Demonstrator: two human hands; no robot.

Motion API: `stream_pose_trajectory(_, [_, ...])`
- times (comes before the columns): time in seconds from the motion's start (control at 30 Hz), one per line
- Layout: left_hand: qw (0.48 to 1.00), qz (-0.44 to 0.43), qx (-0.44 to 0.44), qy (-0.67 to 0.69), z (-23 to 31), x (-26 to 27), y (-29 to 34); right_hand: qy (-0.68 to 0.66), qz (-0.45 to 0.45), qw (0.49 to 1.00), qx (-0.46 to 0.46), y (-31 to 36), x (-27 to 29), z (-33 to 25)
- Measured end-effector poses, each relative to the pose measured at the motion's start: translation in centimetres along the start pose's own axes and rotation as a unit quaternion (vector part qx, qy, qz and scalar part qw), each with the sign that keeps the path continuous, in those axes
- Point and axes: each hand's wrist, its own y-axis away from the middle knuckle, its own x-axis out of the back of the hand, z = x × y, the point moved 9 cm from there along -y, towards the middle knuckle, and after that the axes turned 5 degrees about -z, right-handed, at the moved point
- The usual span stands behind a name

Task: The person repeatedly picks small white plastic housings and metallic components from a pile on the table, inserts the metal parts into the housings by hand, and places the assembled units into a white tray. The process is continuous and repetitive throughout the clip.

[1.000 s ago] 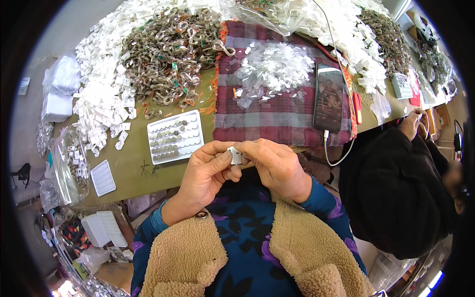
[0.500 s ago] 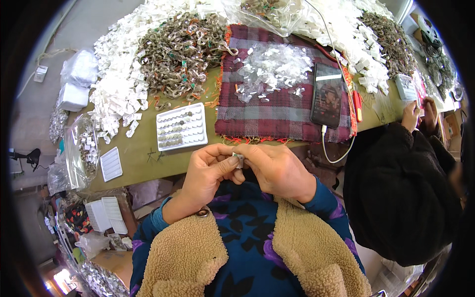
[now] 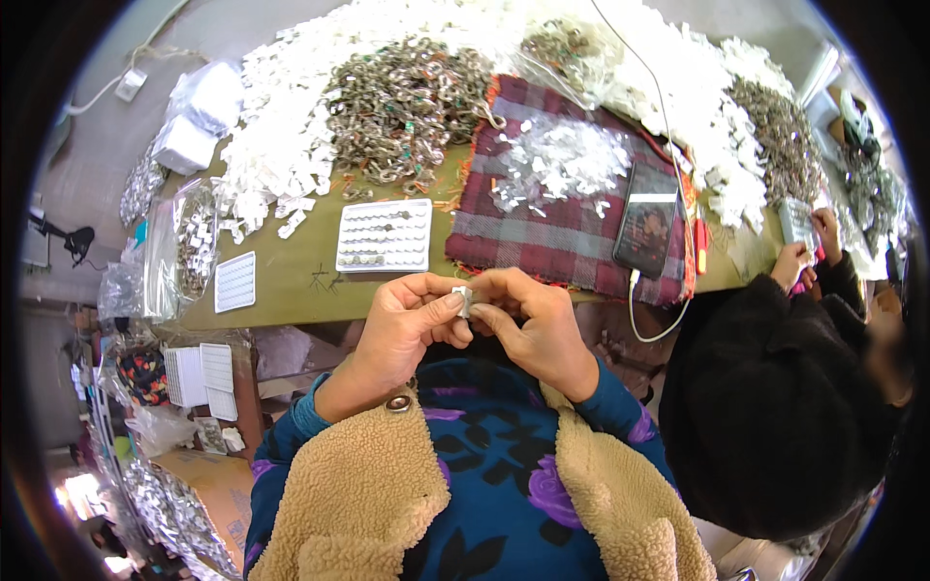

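Observation:
A small whitish piece point(image 3: 463, 300), flat and folded-looking, is pinched between both hands just in front of the table's near edge. My left hand point(image 3: 399, 324) grips it between thumb and curled fingers. From the other side, my right hand point(image 3: 540, 329) meets it with thumb and forefinger, fingertips close together. Its exact kind is too small to make out. Beyond the hands lies a white ridged tray point(image 3: 384, 238) with rows of small round pieces. Right of that, a plaid cloth point(image 3: 542, 237) carries a heap of clear plastic bits point(image 3: 567, 160).
A phone point(image 3: 646, 221) on a charging cable rests on the cloth, beside a red tool point(image 3: 700, 242). Piles of white pieces point(image 3: 281, 136) and looped metallic-looking parts point(image 3: 402, 107) cover the far table. A smaller white tray point(image 3: 235, 281) lies left. A person in black point(image 3: 775, 416) works at right.
The view has shifted, so the table things appear further right. My right fingers have spread from over the small piece to its side, uncovering more of it. The left hand keeps its grip.

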Motion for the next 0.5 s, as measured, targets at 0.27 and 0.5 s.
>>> stream_pose_trajectory(0.27, [0.996,0.003,-0.057,0.064,0.4,3.0,2.2,0.017,-0.004,1.0,-0.009,-1.3,-3.4,-1.2])
stream_pose_trajectory(0.5, [0.997,-0.001,-0.037,0.072,1.0,7.7,2.2,0.021,0.01,1.0,-0.017,-4.4,-7.5,-0.1])
